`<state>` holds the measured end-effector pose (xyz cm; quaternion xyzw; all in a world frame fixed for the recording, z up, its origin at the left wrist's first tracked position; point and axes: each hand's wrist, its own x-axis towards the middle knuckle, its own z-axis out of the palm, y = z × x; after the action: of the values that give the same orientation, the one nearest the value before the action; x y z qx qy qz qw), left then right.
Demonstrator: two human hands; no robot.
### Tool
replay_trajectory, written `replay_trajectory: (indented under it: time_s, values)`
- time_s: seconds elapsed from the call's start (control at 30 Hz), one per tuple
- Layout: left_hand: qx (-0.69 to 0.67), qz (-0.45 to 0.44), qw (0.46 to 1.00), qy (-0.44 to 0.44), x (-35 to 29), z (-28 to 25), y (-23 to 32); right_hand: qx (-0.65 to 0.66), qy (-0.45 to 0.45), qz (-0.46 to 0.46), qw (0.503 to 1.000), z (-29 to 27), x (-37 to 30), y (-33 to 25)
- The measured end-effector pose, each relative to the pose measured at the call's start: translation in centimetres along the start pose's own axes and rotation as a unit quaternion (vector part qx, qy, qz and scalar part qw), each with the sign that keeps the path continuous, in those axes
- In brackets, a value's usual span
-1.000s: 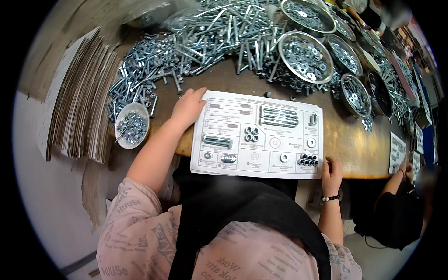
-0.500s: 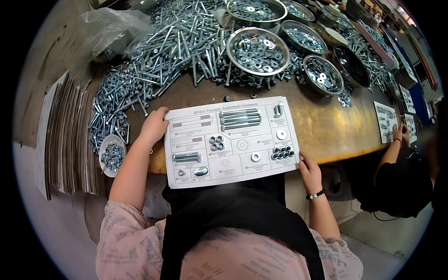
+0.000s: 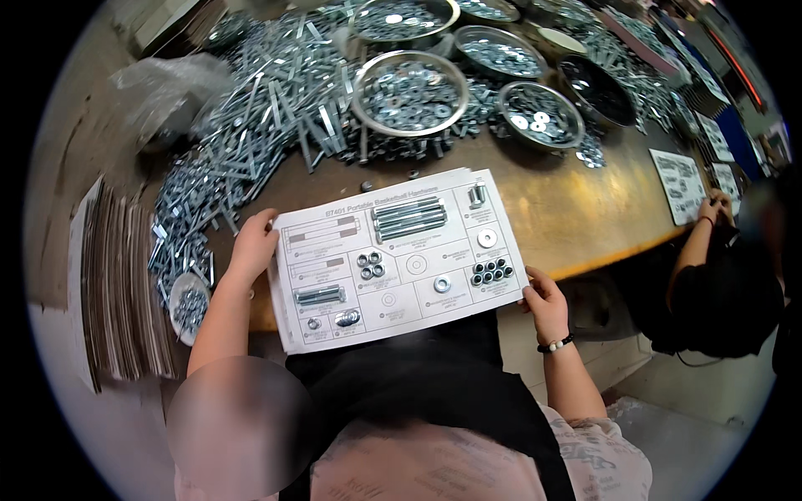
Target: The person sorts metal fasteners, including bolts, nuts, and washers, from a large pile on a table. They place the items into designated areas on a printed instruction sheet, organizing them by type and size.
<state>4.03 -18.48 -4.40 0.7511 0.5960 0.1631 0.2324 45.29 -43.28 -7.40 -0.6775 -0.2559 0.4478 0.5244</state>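
A white printed card (image 3: 401, 285) with outlined boxes lies tilted in front of me, with more layers showing along its left side. My left hand (image 3: 253, 244) grips its upper left edge. At the lower right edge my right hand (image 3: 545, 302) is closed on the card, fingers partly hidden behind it. Long bolts (image 3: 409, 220) sit at the top of the card, and shorter bolts (image 3: 320, 294) at the lower left. Elsewhere on it are a group of nuts (image 3: 371, 265), dark-centred nuts (image 3: 493, 271), a thick washer (image 3: 442, 284) and a flat washer (image 3: 487, 238).
A large bolt pile (image 3: 276, 92) covers the far left of the table (image 3: 585, 225). Steel bowls of washers (image 3: 409, 93) stand behind the card. A white dish (image 3: 190, 309) is at left, beside stacked cardboard (image 3: 125, 284). Another person's hands (image 3: 714, 207) work at right.
The card has shifted slightly left and tilted, its right side higher, with both hands still on it. The whole view has turned a little. The other person's hands stay near their card.
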Motion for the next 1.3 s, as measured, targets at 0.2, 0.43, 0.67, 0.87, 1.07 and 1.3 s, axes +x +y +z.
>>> replay_trajectory:
  time_s: [0.2, 0.43, 0.67, 0.87, 1.07, 1.3]
  values:
    - [-0.231, -0.092, 0.962, -0.111, 1.8, 3.4, 6.2, 0.08, 0.162, -0.018, 0.983, -4.8, 1.5, 1.6]
    - [-0.296, -0.077, 0.933, -0.189, 3.4, 9.4, 12.7, 0.202, 0.313, -0.078, 0.925, -11.8, 4.8, 3.4]
    - [-0.256, -0.015, 0.934, -0.25, 4.1, 14.2, 18.9, 0.393, 0.365, -0.136, 0.833, -11.1, 6.0, 4.9]
    - [-0.302, 0.033, 0.928, -0.215, 2.6, 17.9, 22.2, 0.466, 0.323, -0.109, 0.817, -9.4, 5.8, 4.4]
    - [-0.262, 0.142, 0.933, -0.204, 0.6, 18.3, 22.2, 0.507, 0.254, -0.118, 0.815, -14.8, 8.4, 5.9]
    - [-0.27, 0.236, 0.923, -0.139, -1.7, 13.5, 19.1, 0.492, 0.299, -0.109, 0.811, -20.7, 11.8, 6.7]
